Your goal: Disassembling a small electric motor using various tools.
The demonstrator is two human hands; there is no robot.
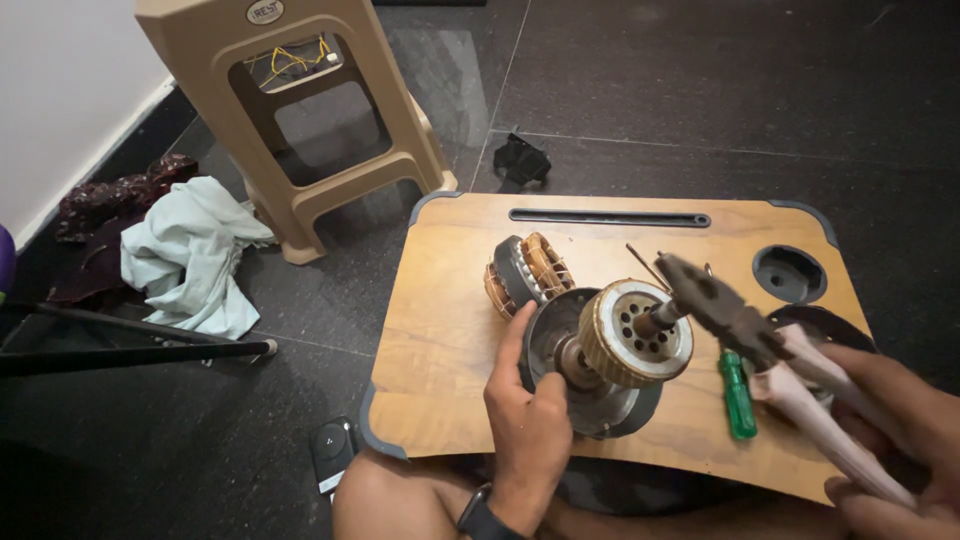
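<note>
At frame centre, a round metal motor rotor sits on the wooden table. The left hand curls its fingers round its dark casing; the right hand clasps pliers (pale handles) biting the shaft. A copper-wound stator lies behind.

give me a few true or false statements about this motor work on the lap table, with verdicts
1. The right hand holds pliers whose tip is at the shaft of the rotor. True.
2. The left hand rests flat on the floor. False: it grips the motor housing.
3. A green-handled screwdriver lies on the wooden table. True.
4. The copper-wound stator sits on the plastic stool. False: it lies on the table behind the rotor.
5. A pale cloth lies on the floor beside the stool. True.
</note>
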